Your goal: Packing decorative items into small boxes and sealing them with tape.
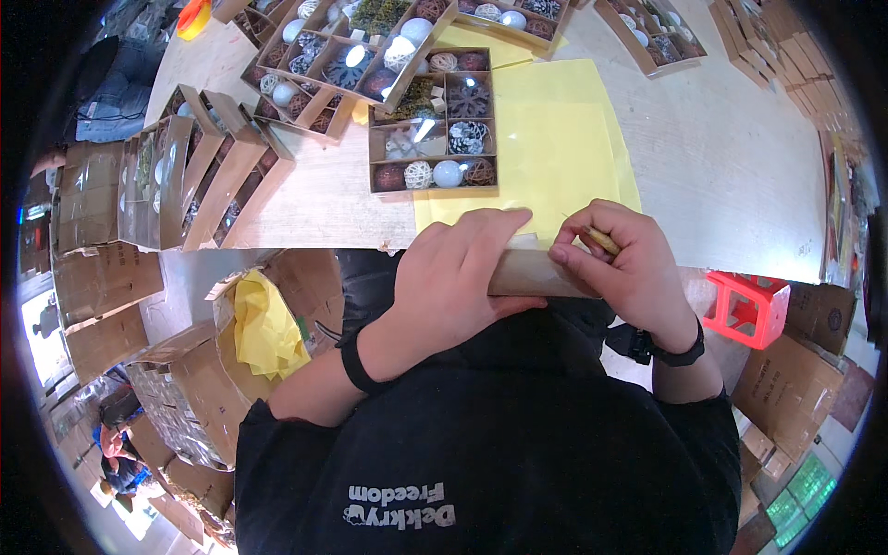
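Observation:
At the table's near edge my left hand grips a brown cardboard box, thumb low along its side and fingers over its top. Only a narrow side of that box shows between my hands. My right hand is closed at the box's right end, pinching a small, thin yellowish-brown piece whose kind I cannot make out. Just beyond my hands lie yellow paper sheets. On their left part rests a clear-topped box of decorative balls, pine cones and snowflakes in compartments.
More ornament boxes are heaped at the far left, and several stand on edge along the left side. Another box lies far right. A red plastic stool stands below the table at right; a carton with yellow paper is at left.

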{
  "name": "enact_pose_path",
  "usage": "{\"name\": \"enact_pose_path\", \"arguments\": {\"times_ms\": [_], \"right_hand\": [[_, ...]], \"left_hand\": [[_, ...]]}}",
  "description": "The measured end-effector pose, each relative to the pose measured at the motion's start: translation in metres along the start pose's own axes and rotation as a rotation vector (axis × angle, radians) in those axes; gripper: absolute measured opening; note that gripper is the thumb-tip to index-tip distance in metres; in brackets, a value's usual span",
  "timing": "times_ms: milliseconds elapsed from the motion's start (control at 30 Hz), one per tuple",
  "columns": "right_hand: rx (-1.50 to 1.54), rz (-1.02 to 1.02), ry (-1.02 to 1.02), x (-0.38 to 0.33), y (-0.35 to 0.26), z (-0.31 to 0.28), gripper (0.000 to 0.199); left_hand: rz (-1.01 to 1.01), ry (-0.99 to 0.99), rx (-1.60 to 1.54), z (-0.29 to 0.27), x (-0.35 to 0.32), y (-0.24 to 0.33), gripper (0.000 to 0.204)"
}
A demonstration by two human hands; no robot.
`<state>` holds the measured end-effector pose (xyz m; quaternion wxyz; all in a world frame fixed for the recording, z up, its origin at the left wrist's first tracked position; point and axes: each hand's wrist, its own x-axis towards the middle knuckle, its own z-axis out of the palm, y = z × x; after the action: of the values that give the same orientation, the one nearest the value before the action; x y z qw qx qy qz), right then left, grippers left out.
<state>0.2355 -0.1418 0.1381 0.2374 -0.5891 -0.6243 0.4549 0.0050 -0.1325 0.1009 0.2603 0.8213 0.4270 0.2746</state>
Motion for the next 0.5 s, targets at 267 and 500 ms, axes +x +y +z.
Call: {"name": "enact_pose_path", "arguments": {"times_ms": [267, 500], "right_hand": [[-0.026, -0.035, 0.03, 0.009, 0.008, -0.002, 0.016], [0.151, 0.149, -0.271, 0.032, 0.027, -0.011, 0.022]], "left_hand": [[0.356, 0.02, 0.12, 0.002, -0.003, -0.015, 0.047], [0.441, 0.063, 0.252, 0.002, 0.002, 0.001, 0.045]]}}
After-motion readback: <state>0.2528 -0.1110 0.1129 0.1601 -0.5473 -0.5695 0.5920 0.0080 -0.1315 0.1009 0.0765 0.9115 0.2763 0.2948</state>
